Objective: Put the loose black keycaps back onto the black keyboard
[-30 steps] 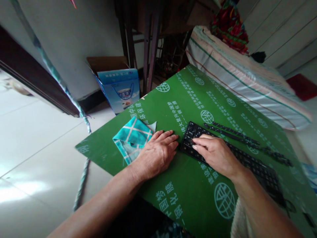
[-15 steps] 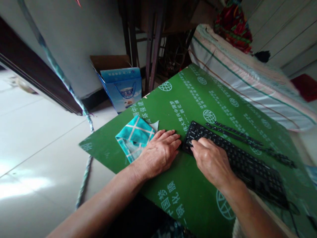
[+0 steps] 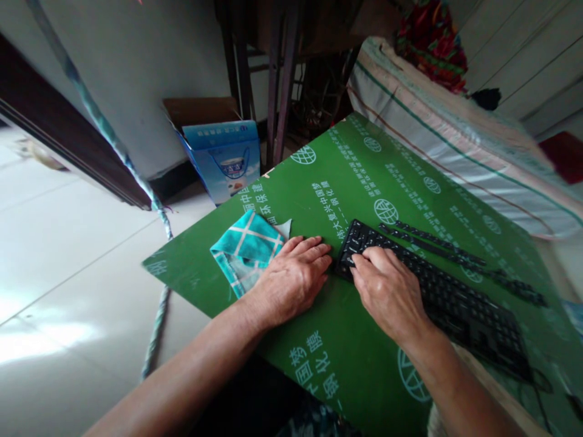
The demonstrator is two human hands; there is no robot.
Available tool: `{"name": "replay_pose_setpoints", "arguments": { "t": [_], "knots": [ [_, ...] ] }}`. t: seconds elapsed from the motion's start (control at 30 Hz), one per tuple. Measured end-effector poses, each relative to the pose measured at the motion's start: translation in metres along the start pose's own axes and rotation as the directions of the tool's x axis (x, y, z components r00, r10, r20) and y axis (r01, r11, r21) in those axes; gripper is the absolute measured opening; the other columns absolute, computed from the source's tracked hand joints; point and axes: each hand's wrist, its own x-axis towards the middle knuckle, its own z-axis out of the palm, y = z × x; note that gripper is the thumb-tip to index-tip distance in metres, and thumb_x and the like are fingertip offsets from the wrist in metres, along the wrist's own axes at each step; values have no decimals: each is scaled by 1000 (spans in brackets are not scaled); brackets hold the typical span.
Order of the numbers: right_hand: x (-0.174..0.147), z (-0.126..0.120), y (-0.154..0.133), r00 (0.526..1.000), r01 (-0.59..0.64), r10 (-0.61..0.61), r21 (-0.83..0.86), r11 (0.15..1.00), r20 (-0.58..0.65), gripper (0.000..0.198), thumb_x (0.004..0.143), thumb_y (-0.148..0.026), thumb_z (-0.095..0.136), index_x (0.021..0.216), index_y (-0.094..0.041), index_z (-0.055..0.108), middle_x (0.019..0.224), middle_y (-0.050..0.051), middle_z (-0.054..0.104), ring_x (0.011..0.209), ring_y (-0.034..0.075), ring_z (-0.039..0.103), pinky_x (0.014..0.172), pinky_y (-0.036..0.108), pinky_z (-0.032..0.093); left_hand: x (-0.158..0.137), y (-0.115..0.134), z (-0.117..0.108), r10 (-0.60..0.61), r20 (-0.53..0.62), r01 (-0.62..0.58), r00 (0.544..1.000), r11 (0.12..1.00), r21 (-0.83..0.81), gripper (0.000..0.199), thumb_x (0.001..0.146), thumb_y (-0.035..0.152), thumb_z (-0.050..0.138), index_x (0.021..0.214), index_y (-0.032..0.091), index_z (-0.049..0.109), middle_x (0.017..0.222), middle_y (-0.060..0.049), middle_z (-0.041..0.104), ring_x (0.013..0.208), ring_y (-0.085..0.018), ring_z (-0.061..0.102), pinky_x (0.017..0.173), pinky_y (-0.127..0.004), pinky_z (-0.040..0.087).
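Observation:
A black keyboard (image 3: 460,309) lies slantwise on a green printed board (image 3: 319,206). My right hand (image 3: 387,285) rests over its left end, thumb and fingers drawn together against the keys; whatever the fingertips hold, if anything, is hidden. Flat on the board, fingers stretched out, my left hand (image 3: 296,270) sits just left of the keyboard. Under and beside its wrist is a folded turquoise checked cloth (image 3: 248,240). Dark knobbly strips (image 3: 437,246), perhaps rows of loose keys, lie along the keyboard's far side.
Beyond the board's left edge stands an open blue carton (image 3: 223,158) on the tiled floor. A cloth-covered bed (image 3: 446,139) borders the far right side. A wrapped cord (image 3: 104,127) hangs at the left. Dark metal legs (image 3: 277,91) rise behind the carton.
The view has shifted very slightly. Both hands stay in practically the same places, the right still at the keyboard's left end and the left flat by the cloth.

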Motion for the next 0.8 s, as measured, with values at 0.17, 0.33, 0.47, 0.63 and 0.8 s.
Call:
{"name": "replay_pose_setpoints", "arguments": {
  "t": [0.17, 0.33, 0.47, 0.63, 0.8],
  "knots": [
    [2, 3, 4, 1000, -9, 8, 66, 998, 9, 21, 93, -19, 47, 95, -17, 68, 95, 9, 63, 90, 21, 55, 77, 32, 46, 0, -1, 1, -1, 2, 1, 1000, 1000, 0, 32, 92, 26, 44, 117, 18, 61, 135, -8, 57, 131, -26, 44, 111, -49, 32],
    [3, 3, 6, 999, 26, -27, 33, 999, 29, 21, 92, -16, 47, 95, -16, 68, 99, 10, 63, 90, 21, 55, 78, 32, 45, 0, 0, 1, 0, 5, 0, 1000, 1000, 4, 32, 93, 26, 42, 117, 18, 61, 134, -7, 57, 131, -25, 44, 111, -48, 32],
    [1, 5, 2, 999, 38, -38, -13, 999, -8, 23, 92, -15, 46, 97, -14, 68, 99, 11, 64, 90, 22, 54, 78, 34, 44, 1, 0, 1, -10, 2, 10, 1000, 1000, -3, 31, 92, 26, 44, 116, 18, 62, 133, -8, 58, 131, -25, 45, 111, -48, 32],
    [-2, 8, -3, 996, 42, -46, -56, 998, -71, 26, 92, -12, 44, 103, -11, 67, 100, 12, 66, 91, 23, 55, 79, 35, 43, 0, 0, 1, -4, -5, 4, 1000, 1000, -8, 35, 92, 26, 43, 123, 18, 58, 134, -8, 58, 131, -25, 45, 112, -48, 32],
    [-6, 13, -4, 990, 51, -60, -74, 996, -127, 28, 92, -11, 43, 108, -9, 66, 109, 13, 68, 104, 25, 56, 87, 36, 43, -1, 1, -2, 9, -12, -9, 1000, 1000, 19, 41, 94, 27, 42, 133, 17, 49, 138, -10, 53, 131, -25, 45, 111, -46, 32]
  ]
}}
